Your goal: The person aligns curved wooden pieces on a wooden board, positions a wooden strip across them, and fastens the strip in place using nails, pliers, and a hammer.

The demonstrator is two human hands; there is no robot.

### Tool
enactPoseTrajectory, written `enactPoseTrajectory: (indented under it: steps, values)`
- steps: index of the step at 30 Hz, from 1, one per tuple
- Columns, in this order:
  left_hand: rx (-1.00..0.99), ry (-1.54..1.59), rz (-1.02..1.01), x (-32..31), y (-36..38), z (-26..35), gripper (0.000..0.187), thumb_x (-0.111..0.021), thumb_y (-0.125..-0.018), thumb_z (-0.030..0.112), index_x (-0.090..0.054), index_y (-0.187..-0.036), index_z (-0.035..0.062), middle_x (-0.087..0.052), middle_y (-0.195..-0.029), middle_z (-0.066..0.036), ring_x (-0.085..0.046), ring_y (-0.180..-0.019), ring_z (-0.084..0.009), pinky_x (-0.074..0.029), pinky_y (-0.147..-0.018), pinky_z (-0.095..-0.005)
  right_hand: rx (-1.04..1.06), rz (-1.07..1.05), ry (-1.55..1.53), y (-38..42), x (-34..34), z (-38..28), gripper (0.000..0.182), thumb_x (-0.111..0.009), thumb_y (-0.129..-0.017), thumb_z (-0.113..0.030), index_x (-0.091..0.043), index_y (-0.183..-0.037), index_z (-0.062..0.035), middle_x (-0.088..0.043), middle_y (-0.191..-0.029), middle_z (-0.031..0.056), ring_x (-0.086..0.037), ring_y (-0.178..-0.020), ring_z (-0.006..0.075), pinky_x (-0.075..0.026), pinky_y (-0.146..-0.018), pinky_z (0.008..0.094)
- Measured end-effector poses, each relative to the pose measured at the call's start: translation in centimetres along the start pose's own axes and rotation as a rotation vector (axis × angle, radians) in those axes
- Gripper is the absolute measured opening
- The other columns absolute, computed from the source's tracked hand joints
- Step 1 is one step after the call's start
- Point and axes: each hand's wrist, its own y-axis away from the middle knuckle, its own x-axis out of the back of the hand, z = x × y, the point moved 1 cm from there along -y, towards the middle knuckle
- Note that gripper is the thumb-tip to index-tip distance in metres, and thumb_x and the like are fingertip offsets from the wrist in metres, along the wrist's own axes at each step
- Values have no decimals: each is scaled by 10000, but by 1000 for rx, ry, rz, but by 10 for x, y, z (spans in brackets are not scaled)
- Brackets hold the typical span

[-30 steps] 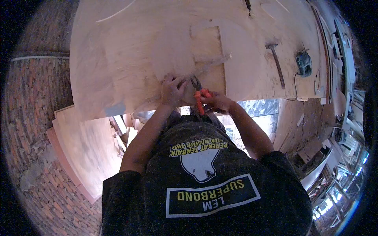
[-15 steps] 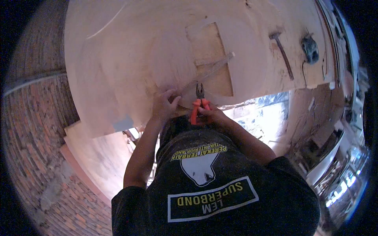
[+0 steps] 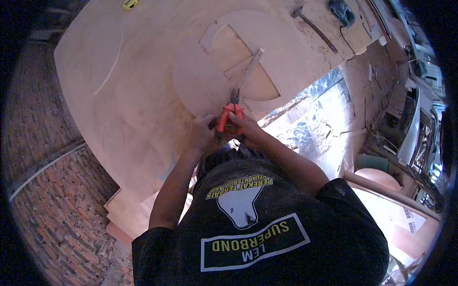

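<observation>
My right hand (image 3: 245,127) is wrapped round a pair of pliers (image 3: 234,110) with red handles, low at the near edge of the plywood sheet (image 3: 138,95). The dark jaws point away from me over the wood and look nearly closed. Close beside the red handles is my left hand (image 3: 203,133), its fingers curled; what they hold, if anything, is hidden. Just beyond the jaws, a thin wooden strip (image 3: 253,66) slants across a curved cut plywood shape (image 3: 193,71) lying on the sheet.
A hammer (image 3: 317,31) and a dark power tool (image 3: 341,13) with a cord lie at the far right. A yellow tape measure (image 3: 130,4) sits at the far edge. Brickwork (image 3: 57,209) is on the left, and scrap boards (image 3: 405,105) are piled on the right.
My view has turned, so the sheet and tools appear rotated. My left hand has come in beside the pliers' handles. The jaws, apart before, now look closer together.
</observation>
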Motion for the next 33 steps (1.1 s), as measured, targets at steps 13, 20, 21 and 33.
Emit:
enactPoseTrajectory:
  steps: [13,20,21,33]
  values:
    - [-103,-165,-6,13,-14,-13,311,-832,-703,136,-713,-969,26,-700,-945,-133,-691,-861,-321,-561,-766,-405,222,336,-34,-16,-38,6,225,-592,-1045,-344,-564,-1099,-128,-624,-799,55,-625,-719,182,-529,-679,320]
    - [-23,-199,-187,25,-29,-13,242,-810,-738,136,-675,-920,51,-673,-910,-143,-671,-840,-337,-546,-738,-409,122,406,-90,-17,-37,6,239,-585,-1050,-354,-577,-1053,-116,-621,-784,56,-619,-683,192,-541,-658,341]
    - [-14,-255,-209,27,-33,-10,242,-809,-738,158,-677,-911,53,-676,-901,-144,-673,-843,-337,-543,-735,-414,130,404,-116,-17,-38,6,244,-589,-1048,-357,-580,-1054,-113,-622,-786,55,-620,-680,193,-544,-656,346]
    - [79,-574,-297,26,-56,6,227,-795,-725,265,-695,-838,95,-712,-867,-143,-703,-846,-340,-531,-709,-471,196,319,-48,-26,-21,18,469,-668,-963,-515,-598,-1231,-137,-676,-910,70,-686,-793,213,-565,-705,351]
